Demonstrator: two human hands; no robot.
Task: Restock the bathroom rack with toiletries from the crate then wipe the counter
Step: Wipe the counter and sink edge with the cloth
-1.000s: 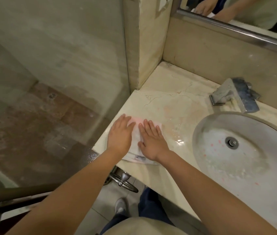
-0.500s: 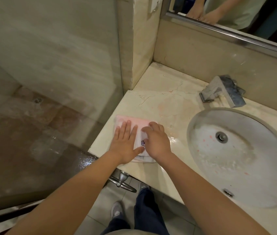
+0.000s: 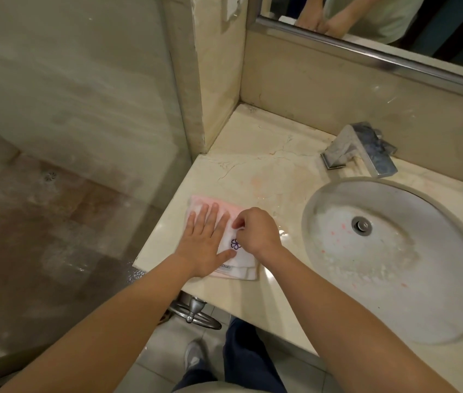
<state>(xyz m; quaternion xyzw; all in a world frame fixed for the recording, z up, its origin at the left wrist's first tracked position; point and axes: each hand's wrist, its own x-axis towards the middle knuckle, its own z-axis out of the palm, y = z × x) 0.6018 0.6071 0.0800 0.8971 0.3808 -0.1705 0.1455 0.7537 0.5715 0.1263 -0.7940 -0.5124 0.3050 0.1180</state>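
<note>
A folded white cloth point(image 3: 241, 266) with a pink-stained far edge and a purple flower logo lies on the cream marble counter point(image 3: 255, 171), near its front left corner. My left hand point(image 3: 206, 239) lies flat on the cloth's left half, fingers spread. My right hand point(image 3: 255, 231) is curled over the cloth's right side, its fingertips pinching a fold of the fabric. No rack, crate or toiletries are in view.
A round sink point(image 3: 394, 259) with pink specks sits right of the cloth, a square metal faucet point(image 3: 360, 150) behind it. A glass shower panel point(image 3: 82, 137) borders the counter on the left. A mirror point(image 3: 380, 26) hangs above. Wet patches shine on the counter.
Both hands lay flat on the cloth a second ago. Since then my right hand has curled and pinched the cloth's right side, and the logo has come into view.
</note>
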